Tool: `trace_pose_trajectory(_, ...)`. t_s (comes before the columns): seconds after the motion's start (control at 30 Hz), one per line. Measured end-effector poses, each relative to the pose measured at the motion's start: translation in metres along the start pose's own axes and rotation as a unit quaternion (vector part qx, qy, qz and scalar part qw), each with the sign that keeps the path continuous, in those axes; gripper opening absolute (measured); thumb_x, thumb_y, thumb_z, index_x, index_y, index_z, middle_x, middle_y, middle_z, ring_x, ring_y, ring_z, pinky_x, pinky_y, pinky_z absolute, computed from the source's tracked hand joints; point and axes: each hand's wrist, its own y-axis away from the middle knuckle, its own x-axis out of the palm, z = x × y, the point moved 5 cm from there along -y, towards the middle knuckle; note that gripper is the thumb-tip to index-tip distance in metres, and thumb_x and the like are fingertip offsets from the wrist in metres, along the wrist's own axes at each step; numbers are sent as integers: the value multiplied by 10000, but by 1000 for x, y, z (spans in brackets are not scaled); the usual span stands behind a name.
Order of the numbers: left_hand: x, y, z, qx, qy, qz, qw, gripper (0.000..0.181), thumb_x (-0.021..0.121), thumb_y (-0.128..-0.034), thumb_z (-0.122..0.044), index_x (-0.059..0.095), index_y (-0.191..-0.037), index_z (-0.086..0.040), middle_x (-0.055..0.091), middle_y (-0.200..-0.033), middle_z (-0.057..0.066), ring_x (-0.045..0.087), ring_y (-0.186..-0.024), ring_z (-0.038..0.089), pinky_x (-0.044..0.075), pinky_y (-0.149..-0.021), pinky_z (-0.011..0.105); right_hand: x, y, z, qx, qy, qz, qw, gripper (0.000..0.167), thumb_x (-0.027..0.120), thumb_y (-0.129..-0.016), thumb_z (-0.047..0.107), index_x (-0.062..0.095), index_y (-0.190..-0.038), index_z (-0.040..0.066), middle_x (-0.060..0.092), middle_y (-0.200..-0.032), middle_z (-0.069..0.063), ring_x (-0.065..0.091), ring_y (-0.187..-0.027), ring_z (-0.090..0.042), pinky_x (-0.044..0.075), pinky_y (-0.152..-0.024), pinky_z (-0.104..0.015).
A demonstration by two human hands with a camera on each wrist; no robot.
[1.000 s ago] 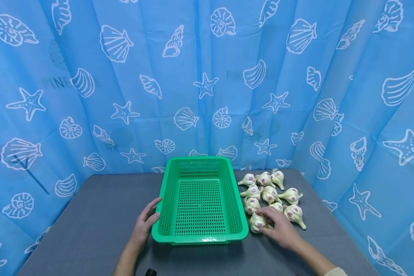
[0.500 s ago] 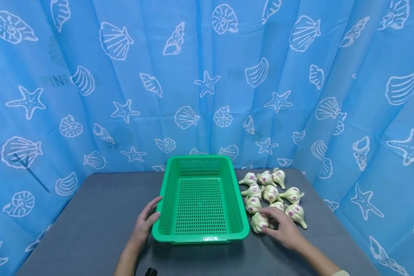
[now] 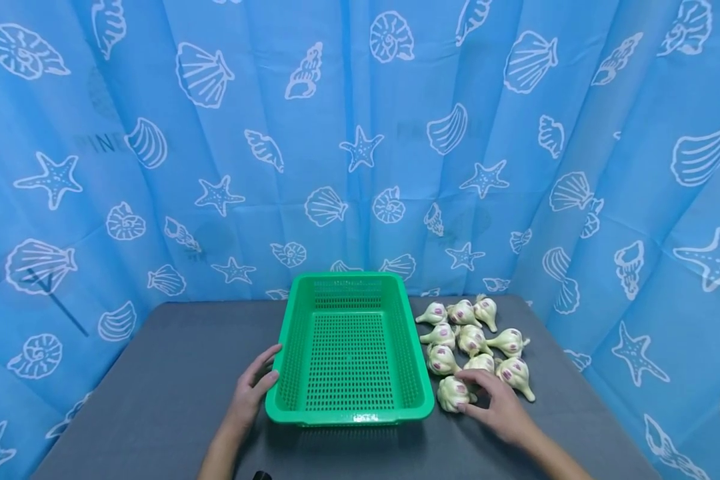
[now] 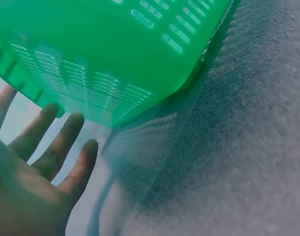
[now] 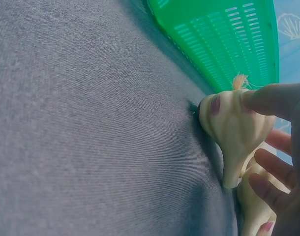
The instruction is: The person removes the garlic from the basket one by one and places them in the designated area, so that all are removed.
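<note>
A green plastic basket (image 3: pixel 351 417) with slotted walls stands in the middle of the table, nothing lying in it. My left hand (image 3: pixel 251 390) rests at its left rim, fingers fairly straight, as the left wrist view also shows. To the right of the basket, my right hand (image 3: pixel 504 410) pinches the nearest garlic bulb (image 3: pixel 453 395) between thumb and fingers. In the right wrist view, the thumb lies on this bulb's root end (image 5: pixel 238 110) and its stem points down the frame. The bulb seems to be on the tabletop or very close to it.
Several more garlic bulbs (image 3: pixel 473 339) lie grouped behind the right hand, close to the basket's right wall. A grey cloth (image 3: pixel 174 387) covers the table. Behind and at the sides hangs a blue shell-print curtain (image 3: pixel 360 100). A small black object (image 3: pixel 262 475) shows at the front edge.
The right hand and the pinched garlic bulb have shifted slightly toward the person, away from the bulb behind. The left hand and basket stay in place.
</note>
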Motion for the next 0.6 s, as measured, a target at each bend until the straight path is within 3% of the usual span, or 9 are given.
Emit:
trace_pose_trajectory(0.13, -4, 4, 2, -102, -143, -116, 9998, 446, 465, -1005, -21, 435, -1450, -35, 502, -1369, 200, 508, -1192, 96, 434, -919, 261, 0, 6, 0, 158, 13, 19, 9999, 452, 857, -712, 87, 673, -1124, 65, 656, -1027, 11, 599, -883, -119, 506, -652, -328)
trace_pose_trajectory(0.37, -23, 13, 9, -801, -264, -215, 9962, 424, 505, -1021, -111, 444, -1435, -41, 493, -1374, 221, 575, -1138, 139, 504, -840, 318, 0, 12, 1, 333, -10, -73, 9994, 463, 864, -687, 61, 679, -1111, 78, 661, -1037, 11, 602, -910, -109, 516, -664, -332)
trace_pose_trajectory(0.47, -37, 16, 10, -1096, -615, -308, 9916, 416, 546, -1010, -181, 483, -1409, -82, 508, -1374, 195, 581, -1146, 246, 518, -811, 356, -2, 11, 2, 292, 34, -156, 9994, 470, 870, -674, 56, 682, -1103, 87, 665, -1039, -1, 603, -912, -116, 514, -662, -333)
trace_pose_trajectory(0.6, -59, 21, 8, -1288, -1243, -386, 9831, 431, 575, -997, -246, 502, -1396, -100, 515, -1377, 163, 536, -1186, 359, 498, -864, 413, -6, 9, 6, 259, 28, -228, 9994, 442, 855, -694, 46, 684, -1100, 77, 673, -1033, -26, 609, -917, -123, 513, -653, -329)
